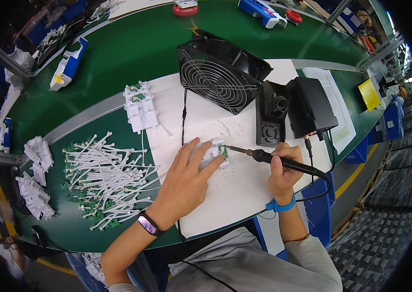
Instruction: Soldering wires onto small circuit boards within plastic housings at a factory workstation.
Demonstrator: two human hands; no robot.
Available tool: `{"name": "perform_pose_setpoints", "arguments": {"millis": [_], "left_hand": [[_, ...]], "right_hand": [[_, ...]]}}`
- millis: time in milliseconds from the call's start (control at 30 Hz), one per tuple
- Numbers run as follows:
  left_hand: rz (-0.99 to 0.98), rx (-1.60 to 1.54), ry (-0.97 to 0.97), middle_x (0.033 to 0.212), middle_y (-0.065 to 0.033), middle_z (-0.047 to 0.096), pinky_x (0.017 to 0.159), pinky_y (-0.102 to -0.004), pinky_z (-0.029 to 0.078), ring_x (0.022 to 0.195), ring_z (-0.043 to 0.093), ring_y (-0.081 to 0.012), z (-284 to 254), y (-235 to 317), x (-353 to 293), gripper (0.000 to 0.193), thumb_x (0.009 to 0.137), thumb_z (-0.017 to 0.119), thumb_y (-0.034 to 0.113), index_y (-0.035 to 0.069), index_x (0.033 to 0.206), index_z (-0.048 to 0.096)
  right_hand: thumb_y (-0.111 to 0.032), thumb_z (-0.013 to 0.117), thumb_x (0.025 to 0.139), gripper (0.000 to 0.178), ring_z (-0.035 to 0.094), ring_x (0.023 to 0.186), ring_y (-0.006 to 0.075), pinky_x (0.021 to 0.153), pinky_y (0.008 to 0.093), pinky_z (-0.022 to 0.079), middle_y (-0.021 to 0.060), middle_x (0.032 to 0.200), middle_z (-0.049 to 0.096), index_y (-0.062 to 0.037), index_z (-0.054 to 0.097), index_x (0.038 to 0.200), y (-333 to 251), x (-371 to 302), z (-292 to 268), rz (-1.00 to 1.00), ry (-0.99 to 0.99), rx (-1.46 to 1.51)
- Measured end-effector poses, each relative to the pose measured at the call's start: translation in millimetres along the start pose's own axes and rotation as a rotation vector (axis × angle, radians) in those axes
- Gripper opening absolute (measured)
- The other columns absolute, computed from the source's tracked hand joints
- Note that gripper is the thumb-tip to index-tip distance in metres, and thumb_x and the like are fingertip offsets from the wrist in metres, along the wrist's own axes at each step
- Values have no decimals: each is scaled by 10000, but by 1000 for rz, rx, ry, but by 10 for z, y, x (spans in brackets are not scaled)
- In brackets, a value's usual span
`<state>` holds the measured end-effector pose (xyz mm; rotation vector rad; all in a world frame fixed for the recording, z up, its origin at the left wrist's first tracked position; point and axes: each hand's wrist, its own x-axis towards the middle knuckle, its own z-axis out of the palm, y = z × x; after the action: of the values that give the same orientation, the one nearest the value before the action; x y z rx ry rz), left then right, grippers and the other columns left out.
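My right hand (pixel 285 171) is closed around the handle of a soldering iron (pixel 263 156). The iron's tip reaches left to a small green circuit board (pixel 224 151) on a white plastic housing (pixel 211 156). With fingers spread and thumb on its near side, my left hand (pixel 185 181) holds this housing down on the white sheet (pixel 215 211). My palm and fingers hide part of it. Left of my left hand lies a heap of white cables with green boards (pixel 113 180). Another white housing with a green board (pixel 140 107) sits farther back.
A black fan (pixel 220 70) stands behind the work. To its right are a black iron stand (pixel 270 114) and a black power unit (pixel 311 108) with cords. More white housings (pixel 35 194) are piled at far left. A blue-and-white device (pixel 69 64) lies beyond the metal rail.
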<state>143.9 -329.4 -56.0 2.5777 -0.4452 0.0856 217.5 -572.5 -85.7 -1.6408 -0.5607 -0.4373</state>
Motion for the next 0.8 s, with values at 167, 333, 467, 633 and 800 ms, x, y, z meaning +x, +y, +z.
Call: {"name": "perform_pose_setpoints", "arguments": {"millis": [167,333,467,633,800], "left_hand": [[0,-13,11,1493,-158,460,1175,-492,380,1444,367,-420,-5,-5,1,652,742,628,-56,138,1364,619],[6,-2,27,1478,-171,468,1167,-489,380,1428,386,-422,13,-19,2,648,751,615,-53,132,1372,606],[-35,-24,38,1473,-176,468,1163,-486,382,1418,397,-420,22,-25,6,657,754,611,-49,129,1386,589],[8,11,38,1461,-169,481,1154,-476,393,1401,426,-398,35,-23,27,709,765,618,-24,144,1451,556],[19,71,35,1444,-159,502,1138,-474,413,1393,441,-390,29,-16,34,707,762,627,-11,149,1448,570]], "right_hand": [[-49,665,933,137,460,606,97,574,248,364,70,709,564,-5,535,935,-1,-3,-4,12,-19,-3],[-61,674,931,151,494,598,107,562,250,385,83,693,573,-9,532,932,12,-1,-7,-17,-58,-21],[-69,681,929,161,510,593,112,559,256,399,87,687,576,-12,530,932,10,-7,-6,-27,-63,-34],[-78,663,937,170,511,593,134,559,262,398,86,684,566,-18,505,923,40,-3,-33,-136,-27,-75],[-113,633,971,183,456,614,115,569,251,351,79,688,523,-23,480,923,56,-23,-62,-111,161,-34]]}}
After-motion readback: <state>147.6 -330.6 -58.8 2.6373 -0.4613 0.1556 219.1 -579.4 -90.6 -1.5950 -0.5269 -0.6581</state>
